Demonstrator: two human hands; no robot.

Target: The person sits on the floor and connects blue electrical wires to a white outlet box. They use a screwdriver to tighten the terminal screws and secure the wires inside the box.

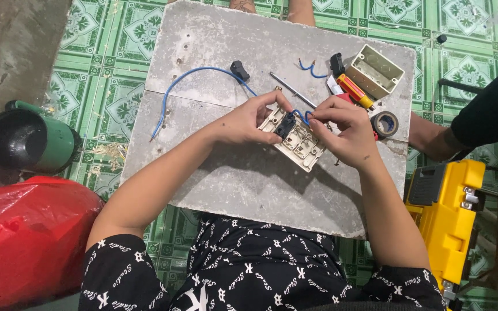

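A cream switch plate (302, 145) lies face down on a grey slab (249, 178), with a black switch module (285, 125) set into it. My left hand (249, 120) grips the plate's left end and the module. My right hand (344, 131) pinches a short blue wire (300, 114) that loops into the module. A long blue wire (194, 78) runs from under my left hand across the slab to the left.
On the slab's far right lie a cream wall box (378, 70), a red-and-yellow screwdriver (355, 92), a thin metal rod (292, 89), a roll of black tape (385, 124), a loose black module (239, 69). Another person's arm (468, 124) reaches in from the right. A yellow tool case (448, 219), green bucket (27, 141) and red bag (24, 236) stand around.
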